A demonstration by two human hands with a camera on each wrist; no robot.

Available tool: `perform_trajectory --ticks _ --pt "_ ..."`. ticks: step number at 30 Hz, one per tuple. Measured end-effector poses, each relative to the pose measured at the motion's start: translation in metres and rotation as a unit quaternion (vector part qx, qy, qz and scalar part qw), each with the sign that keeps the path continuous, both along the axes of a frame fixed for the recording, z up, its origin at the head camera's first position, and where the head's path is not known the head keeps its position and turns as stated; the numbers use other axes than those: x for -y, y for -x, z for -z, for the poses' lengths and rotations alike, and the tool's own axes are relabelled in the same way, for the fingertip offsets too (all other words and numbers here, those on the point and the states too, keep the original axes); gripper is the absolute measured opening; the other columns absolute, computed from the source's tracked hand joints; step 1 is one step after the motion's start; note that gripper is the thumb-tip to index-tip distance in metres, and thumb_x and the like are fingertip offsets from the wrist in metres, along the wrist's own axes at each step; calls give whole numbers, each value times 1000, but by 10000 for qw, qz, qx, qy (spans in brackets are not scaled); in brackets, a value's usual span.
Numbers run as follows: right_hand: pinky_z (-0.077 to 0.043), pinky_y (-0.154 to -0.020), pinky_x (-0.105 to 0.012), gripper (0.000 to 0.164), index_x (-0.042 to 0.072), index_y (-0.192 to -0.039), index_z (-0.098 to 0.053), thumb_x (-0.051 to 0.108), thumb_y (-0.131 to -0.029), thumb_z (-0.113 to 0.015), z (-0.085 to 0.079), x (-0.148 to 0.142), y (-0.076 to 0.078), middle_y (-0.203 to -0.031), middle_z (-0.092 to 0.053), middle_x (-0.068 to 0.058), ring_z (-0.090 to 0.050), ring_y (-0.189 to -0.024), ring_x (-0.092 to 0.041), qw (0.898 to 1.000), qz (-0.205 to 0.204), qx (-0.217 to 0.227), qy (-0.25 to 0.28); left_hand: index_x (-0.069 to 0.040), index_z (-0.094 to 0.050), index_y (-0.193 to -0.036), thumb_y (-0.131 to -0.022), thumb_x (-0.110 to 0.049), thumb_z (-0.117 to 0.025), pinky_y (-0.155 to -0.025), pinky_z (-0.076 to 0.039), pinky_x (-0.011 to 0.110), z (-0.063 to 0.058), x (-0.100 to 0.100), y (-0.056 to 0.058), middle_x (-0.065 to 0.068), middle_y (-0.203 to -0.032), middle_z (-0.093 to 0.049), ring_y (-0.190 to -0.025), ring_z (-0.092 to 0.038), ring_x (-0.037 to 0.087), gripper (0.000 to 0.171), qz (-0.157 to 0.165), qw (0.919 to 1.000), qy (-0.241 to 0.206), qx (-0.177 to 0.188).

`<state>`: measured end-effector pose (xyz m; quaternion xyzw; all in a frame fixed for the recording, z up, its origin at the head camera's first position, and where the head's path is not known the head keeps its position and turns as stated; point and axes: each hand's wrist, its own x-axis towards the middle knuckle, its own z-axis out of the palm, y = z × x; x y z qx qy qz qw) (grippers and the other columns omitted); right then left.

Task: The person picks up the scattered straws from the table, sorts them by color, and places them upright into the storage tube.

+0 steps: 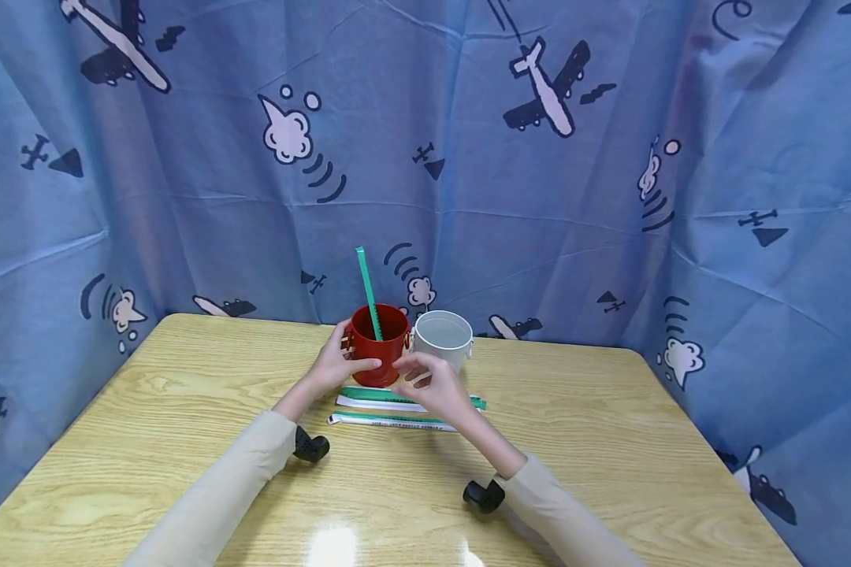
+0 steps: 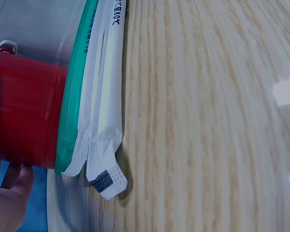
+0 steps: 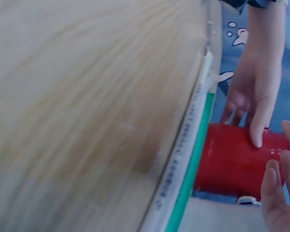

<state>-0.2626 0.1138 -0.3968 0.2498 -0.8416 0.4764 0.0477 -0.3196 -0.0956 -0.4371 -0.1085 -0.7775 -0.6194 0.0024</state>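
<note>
On my desk (image 1: 574,409), below the frame's centre, lie two strips (image 1: 390,421), probably light, bendy, best pinched mid-length. Just beyond, my right hand (image 1: 434,384) has its grip apart, empty; my left hand (image 1: 333,367) is clamped round one red bucket (image 1: 386,354) at centre, likely light, stiff and smooth, best held by the sides. A third strip (image 1: 367,285) leans inside. One white bucket (image 1: 457,358) stands right of it.

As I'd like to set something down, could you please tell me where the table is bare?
The table is bare left of the left sleeve and right of the right sleeve. The back middle is crowded: red bucket, white bucket, wrapped strips, left hand, right hand.
</note>
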Motion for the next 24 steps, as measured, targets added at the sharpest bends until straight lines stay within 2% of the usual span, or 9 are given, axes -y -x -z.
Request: perform_trajectory --ticks 5,10,14,20,24 --pt "-58 -79 -44 33 -1 -109 -66 3 -78 -77 9 -8 1 -103 -68 -21 -65 -90 -32 9993 -138 97 -322 -11 -21 -149 -82 -9 -75 -107 -42 51 -1 0 0 14 -149 -34 -134 -37 37 86 -55 9999 63 65" --pt "-58 -73 -30 35 0 -108 -67 5 -76 -80 15 -14 4 -99 -70 -15 -66 -85 -25 9969 -252 164 -733 -11 -21 -149 -82 -9 -75 -106 -42 52 0 0 1 15 -149 -34 -134 -36 38 87 -66 9999 51 57" --pt "-57 -73 -30 33 -2 -106 -67 7 -77 -79 19 -17 7 -96 -70 -15 -66 -84 -25 9943 -415 222 -962 -11 -20 -149 -82 -9 -75 -106 -42 52 -1 0 1 15 -149 -34 -135 -36 39 87 -87 9999 69 53" --pt "-54 -73 -22 28 4 -103 -69 8 -77 -79 20 -19 9 -91 -70 -10 -64 -80 -18 9879 -452 500 -1397 -8 -19 -150 -83 -10 -74 -108 -40 52 -1 0 1 17 -151 -32 -136 -36 40 87 10 10000 9 -3" --pt "-54 -73 -22 28 6 -102 -69 8 -76 -80 23 -20 12 -91 -70 -8 -63 -79 -14 9831 -533 583 -1649 -7 -18 -151 -83 -9 -73 -108 -39 54 -2 0 -1 18 -152 -31 -136 -35 42 87 77 9999 -77 -51"
